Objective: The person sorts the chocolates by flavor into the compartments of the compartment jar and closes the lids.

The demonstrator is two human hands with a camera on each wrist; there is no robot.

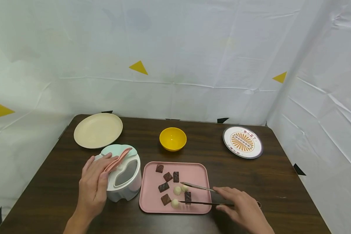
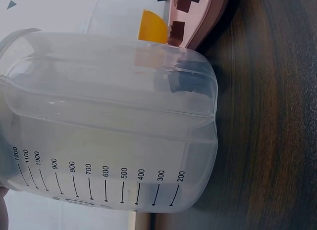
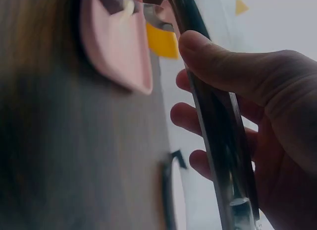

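My left hand [image 1: 93,185] is at the top of a clear measuring storage container [image 2: 114,121], its thumb and fingers on a raised pink lid flap [image 1: 118,160]. Beside that flap is a mint flap [image 1: 117,149], lying down. Metal tongs [image 1: 204,203] are held in my right hand [image 1: 241,206], their two arms spread over a pink tray [image 1: 204,172]. The lower tip meets a white ball [image 1: 175,203]; the upper one is by another white ball [image 1: 184,188]. A third white ball [image 1: 177,190] and several dark chocolates [image 1: 163,187] lie on the tray.
Behind the tray stands a yellow bowl [image 1: 173,139]. A cream plate [image 1: 98,130] lies at the back left, and a patterned plate [image 1: 242,142] at the back right. White sheeting [image 1: 175,48] rises behind the dark wooden table [image 1: 266,182].
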